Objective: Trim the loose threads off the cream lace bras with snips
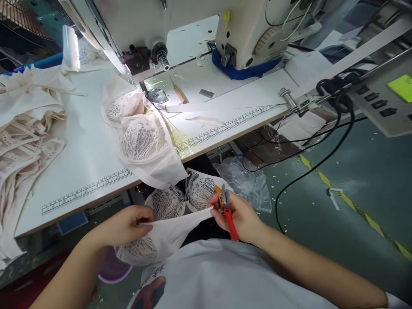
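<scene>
A white lace bra (172, 229) is stretched between my two hands over my lap. My left hand (137, 225) is closed on its upper edge, thumb against bent fingers. My right hand (240, 214) pinches the tip of the bra's band between thumb and finger. In that same hand sit small thread snips (229, 219) with red and orange handles and grey blades pointing up. Lace cups (201, 193) of the bra lie just beyond, across my dark-clothed legs. Another pale lace bra (144, 141) rests under the sewing machine (128, 64) and hangs over the table edge.
A pile of cream fabric pieces (28, 116) covers the table's left end. A wooden-handled awl (179, 93) lies near the machine base. Printed rulers (225, 126) run along the table's front. Below are a clear plastic bag (247, 180), a purple basket (114, 268) and black cables (309, 186).
</scene>
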{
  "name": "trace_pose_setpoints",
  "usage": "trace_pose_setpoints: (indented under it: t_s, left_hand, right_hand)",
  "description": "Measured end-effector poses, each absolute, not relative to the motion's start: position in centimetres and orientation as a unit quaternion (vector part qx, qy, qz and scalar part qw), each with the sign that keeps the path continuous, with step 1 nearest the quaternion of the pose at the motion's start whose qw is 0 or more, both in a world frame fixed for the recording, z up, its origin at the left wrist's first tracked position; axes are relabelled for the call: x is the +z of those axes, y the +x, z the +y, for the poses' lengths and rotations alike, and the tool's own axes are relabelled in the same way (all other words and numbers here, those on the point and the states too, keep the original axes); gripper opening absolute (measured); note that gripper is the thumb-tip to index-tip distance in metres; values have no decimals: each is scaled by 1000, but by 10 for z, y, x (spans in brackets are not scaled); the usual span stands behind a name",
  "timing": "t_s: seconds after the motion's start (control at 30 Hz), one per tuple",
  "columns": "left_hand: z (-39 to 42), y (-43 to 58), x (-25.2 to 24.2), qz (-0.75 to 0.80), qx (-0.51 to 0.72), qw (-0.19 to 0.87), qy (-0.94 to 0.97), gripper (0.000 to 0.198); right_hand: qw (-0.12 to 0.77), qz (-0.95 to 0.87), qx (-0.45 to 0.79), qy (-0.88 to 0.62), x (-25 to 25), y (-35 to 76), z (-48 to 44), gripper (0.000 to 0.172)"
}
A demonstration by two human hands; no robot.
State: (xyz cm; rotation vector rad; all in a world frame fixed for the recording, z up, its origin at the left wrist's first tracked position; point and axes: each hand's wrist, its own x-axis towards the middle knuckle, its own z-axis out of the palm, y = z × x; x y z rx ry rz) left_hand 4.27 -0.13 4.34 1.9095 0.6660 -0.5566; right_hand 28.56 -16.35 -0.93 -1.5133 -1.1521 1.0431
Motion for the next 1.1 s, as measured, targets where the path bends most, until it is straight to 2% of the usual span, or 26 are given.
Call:
trace_pose_setpoints:
  t_s: [0.2,0.27,0.33,0.4,0.57,0.67,0.8,0.97,1.1]
  left_hand:
    - [-2,64,37,264,-193,361,873,17]
    - [-12,81,38,228,-167,361,889,22]
    - [-27,101,37,186,-116,403,888,28]
    - [-42,119,35,181,-58,451,872,24]
    - [-63,135,21,276,47,573,770,21]
    - [-66,131,17,319,83,677,657,18]
    - [-67,124,20,368,125,724,570,22]
    - [-67,121,27,381,177,699,579,20]
    - [-67,120,27,399,191,680,585,17]
  right_hand:
    - [447,-474,430,-625,-2,281,-159,14]
    - [434,-481,426,-632,1,282,-158,15]
    - [422,-487,423,-637,3,282,-159,14]
    - [414,-491,420,-642,4,282,-159,14]
    - [406,-493,419,-645,7,285,-160,16]
    - [396,-517,428,-627,8,297,-159,25]
    - [300,-625,388,-607,9,318,-158,41]
    - [116,-689,358,-619,15,328,-158,41]
    - [71,-698,343,-624,18,323,-160,41]
